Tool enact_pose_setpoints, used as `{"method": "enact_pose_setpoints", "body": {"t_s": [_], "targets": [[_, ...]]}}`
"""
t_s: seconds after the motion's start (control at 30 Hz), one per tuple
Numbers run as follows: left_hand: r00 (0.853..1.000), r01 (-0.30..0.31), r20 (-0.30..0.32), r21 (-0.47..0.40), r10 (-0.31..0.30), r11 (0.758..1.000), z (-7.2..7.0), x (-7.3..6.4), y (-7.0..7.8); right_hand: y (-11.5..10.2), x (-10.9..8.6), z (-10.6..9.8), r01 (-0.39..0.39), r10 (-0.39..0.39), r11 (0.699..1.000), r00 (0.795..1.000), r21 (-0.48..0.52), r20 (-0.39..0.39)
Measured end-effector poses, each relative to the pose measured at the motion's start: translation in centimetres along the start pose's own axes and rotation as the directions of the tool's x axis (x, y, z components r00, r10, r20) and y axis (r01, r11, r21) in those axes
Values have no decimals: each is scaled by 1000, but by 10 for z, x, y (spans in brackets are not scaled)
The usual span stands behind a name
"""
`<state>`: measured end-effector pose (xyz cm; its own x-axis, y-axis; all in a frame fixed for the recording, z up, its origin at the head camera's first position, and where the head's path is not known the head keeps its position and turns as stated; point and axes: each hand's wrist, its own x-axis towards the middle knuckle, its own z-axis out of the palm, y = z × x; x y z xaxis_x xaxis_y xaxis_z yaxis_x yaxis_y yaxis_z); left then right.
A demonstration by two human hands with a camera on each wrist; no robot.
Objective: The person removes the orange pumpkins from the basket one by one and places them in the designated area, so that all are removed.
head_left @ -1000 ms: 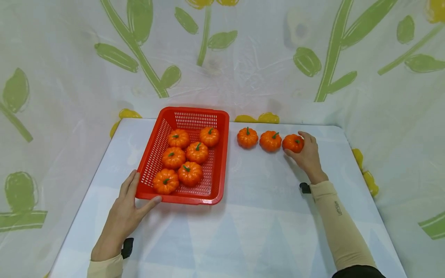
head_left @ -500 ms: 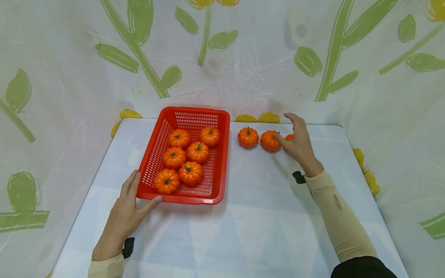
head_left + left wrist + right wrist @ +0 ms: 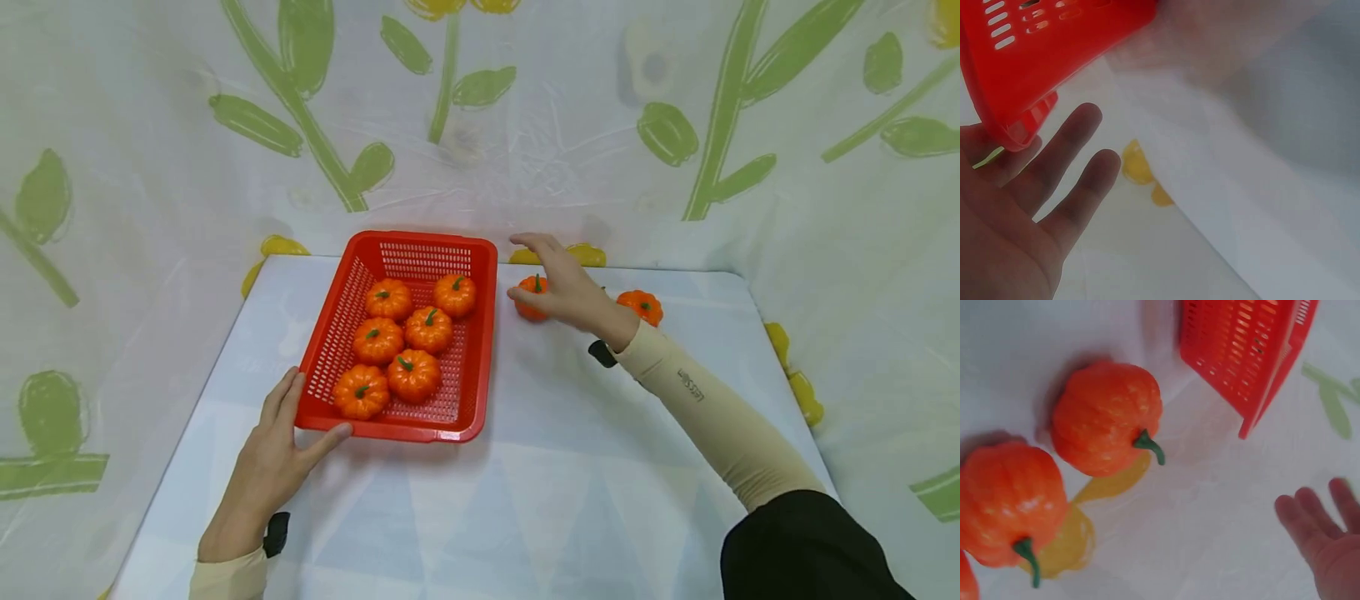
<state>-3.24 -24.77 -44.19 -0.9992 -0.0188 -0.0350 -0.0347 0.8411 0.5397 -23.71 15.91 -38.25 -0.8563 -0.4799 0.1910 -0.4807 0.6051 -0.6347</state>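
A red plastic basket point(image 3: 482, 367) with slotted walls holds several small orange pumpkins point(image 3: 378, 341) with green stems. At its near left corner my left hand point(image 3: 270, 462) lies with fingers extended along the side and thumb at the front rim. The left wrist view shows those fingers spread beside the basket's wall point(image 3: 1054, 50). My right hand point(image 3: 573, 292), holding nothing, hovers over the row right of the basket, thumb and fingers apart. It partly covers the leftmost pumpkin point(image 3: 529, 305) and almost fully hides the middle one. The right-hand pumpkin point(image 3: 640, 307) shows past the wrist.
The pale table point(image 3: 450, 517) has a back edge against a curtain point(image 3: 555, 167) printed with green leaves and yellow flowers. In the right wrist view, two pumpkins stand close together, the nearer to the basket being this pumpkin point(image 3: 1107, 419).
My right hand has let go of the right-hand pumpkin, risen and swung left across the row to the leftmost pumpkin. My left hand has stayed at the basket's corner.
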Motion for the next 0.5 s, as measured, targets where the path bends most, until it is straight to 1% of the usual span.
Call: {"method": "enact_pose_setpoints", "body": {"t_s": [0.07,0.13,0.27,0.37,0.5], "targets": [[1000,1,-1,5,-1,1000,-1,-1,0,-7,11,7,49,-46,998,997,-44,54],[1000,-1,-6,8,1,1000,-2,-1,0,-11,22,14,103,-93,990,990,-98,104],[1000,-17,-13,4,17,1000,-2,0,0,-16,40,26,159,-126,970,976,-182,180],[1000,-23,-9,-7,23,1000,-1,0,1,-19,53,34,191,-147,963,964,-189,220],[1000,-12,2,1,12,1000,-1,-1,0,-23,70,49,207,-166,972,942,-115,293]]}}
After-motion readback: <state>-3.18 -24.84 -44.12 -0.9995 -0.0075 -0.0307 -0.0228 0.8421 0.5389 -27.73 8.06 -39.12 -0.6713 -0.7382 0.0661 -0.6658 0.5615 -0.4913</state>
